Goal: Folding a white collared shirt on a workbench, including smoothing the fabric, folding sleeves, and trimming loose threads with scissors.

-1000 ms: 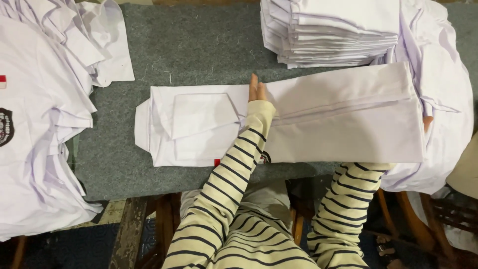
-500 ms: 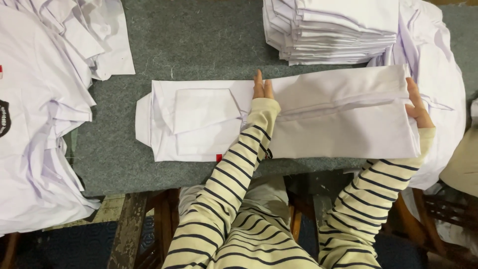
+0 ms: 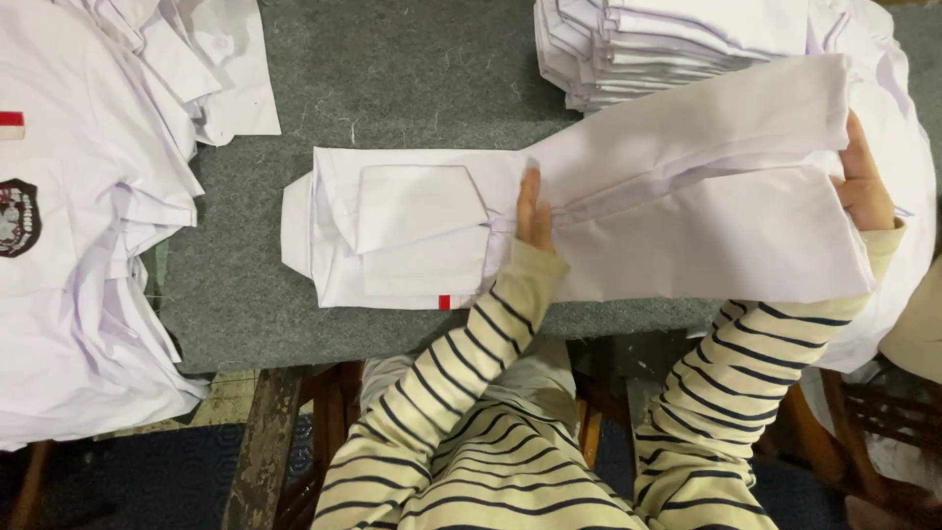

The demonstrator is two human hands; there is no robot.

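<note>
A white cotton shirt [image 3: 589, 231], partly folded, lies on the grey felt-covered table [image 3: 392, 88], collar end away from the person's right. The left hand [image 3: 533, 211] presses flat and unclenched on the shirt's middle. The right hand [image 3: 863, 182] grasps the shirt's raised tail edge. Beyond the shirt sits a stack of folded white shirts [image 3: 667, 44]; a heap of loose white shirts [image 3: 78, 245] lies well apart from the collar end.
</note>
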